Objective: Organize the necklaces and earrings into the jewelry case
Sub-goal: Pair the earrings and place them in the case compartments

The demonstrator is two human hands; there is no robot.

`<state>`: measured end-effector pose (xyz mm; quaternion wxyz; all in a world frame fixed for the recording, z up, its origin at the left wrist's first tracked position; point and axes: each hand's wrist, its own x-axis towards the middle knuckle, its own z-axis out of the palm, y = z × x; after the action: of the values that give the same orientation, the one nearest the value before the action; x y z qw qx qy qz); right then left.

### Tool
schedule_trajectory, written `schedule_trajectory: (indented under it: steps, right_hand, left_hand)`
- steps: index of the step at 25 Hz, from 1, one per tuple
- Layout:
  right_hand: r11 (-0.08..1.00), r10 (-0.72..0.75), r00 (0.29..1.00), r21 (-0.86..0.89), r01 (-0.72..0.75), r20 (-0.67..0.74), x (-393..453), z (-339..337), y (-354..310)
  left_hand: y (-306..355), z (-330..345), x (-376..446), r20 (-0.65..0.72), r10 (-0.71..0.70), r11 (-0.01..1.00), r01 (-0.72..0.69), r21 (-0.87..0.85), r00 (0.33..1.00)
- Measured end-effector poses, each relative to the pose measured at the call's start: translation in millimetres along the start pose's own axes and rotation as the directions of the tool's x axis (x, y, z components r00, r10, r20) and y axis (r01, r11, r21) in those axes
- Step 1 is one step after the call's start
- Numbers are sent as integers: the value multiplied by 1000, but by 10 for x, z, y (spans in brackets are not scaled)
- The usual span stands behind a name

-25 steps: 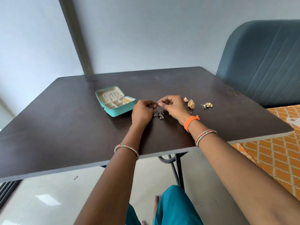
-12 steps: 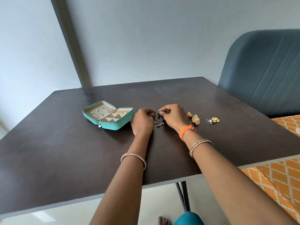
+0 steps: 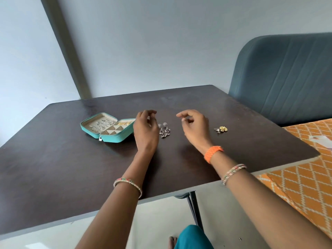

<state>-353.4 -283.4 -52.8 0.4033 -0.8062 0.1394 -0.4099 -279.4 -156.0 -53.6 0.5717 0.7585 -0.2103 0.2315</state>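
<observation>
A teal jewelry case (image 3: pixel 115 138) lies open on the dark table (image 3: pixel 71 168), with silver chains in its lid half and gold pieces in a far compartment. A pair of silver dangling earrings (image 3: pixel 165 130) lies on the table between my hands. My left hand (image 3: pixel 144 131) hovers just left of them, fingers loosely curled and apart, holding nothing. My right hand (image 3: pixel 195 127) is raised to their right, fingers apart and empty. A gold flower earring (image 3: pixel 221 129) rests further right. The gold jhumka earrings seen earlier are hidden behind my right hand.
A blue-grey padded chair back (image 3: pixel 283 78) stands at the table's far right corner. An orange patterned bedspread (image 3: pixel 309 177) lies to the right. Table legs (image 3: pixel 193 205) and my teal-clad knee (image 3: pixel 194 238) show below the near edge.
Both hands let go of the silver earrings and moved apart; the earrings now lie on the table. The camera tilted up.
</observation>
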Motion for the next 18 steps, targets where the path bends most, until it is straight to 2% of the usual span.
schedule_trajectory:
  steps: [2, 4, 6, 8, 10, 12, 15, 17, 18]
  right_hand:
    - [1000, 2, 999, 0, -2, -40, 30, -410, 55]
    - [997, 33, 996, -65, -39, -82, 83, -831, 240]
    - [986, 89, 992, -133, -100, -87, 63, -1102, 495]
    - [977, 143, 989, -156, -148, -43, -10, -1208, 712]
    - [978, 148, 989, -151, -145, 7, -46, -1205, 823]
    - [972, 130, 990, -203, -118, 48, -13, -1184, 847]
    - [940, 82, 993, -338, -49, 83, -5, -1163, 799]
    - [915, 38, 991, -404, 18, 129, -20, -1164, 791]
    - [890, 26, 986, -454, 53, 166, -37, -1160, 795]
  left_hand:
    - [160, -38, -27, 38, 94, 993, -91, -79, 995]
    - [342, 34, -115, 216, 159, 985, -141, -97, 963]
    - [472, 203, -242, 392, 188, 982, -173, -75, 901]
    - [516, 423, -362, 477, 166, 986, -155, -61, 863]
    - [500, 621, -455, 509, 136, 990, -136, -37, 850]
    - [521, 750, -522, 514, 147, 981, -190, 31, 845]
    - [562, 775, -554, 429, 217, 951, -288, 109, 877]
    - [533, 732, -547, 379, 160, 972, -212, 100, 912]
    - [504, 699, -555, 402, 102, 985, -149, 88, 910]
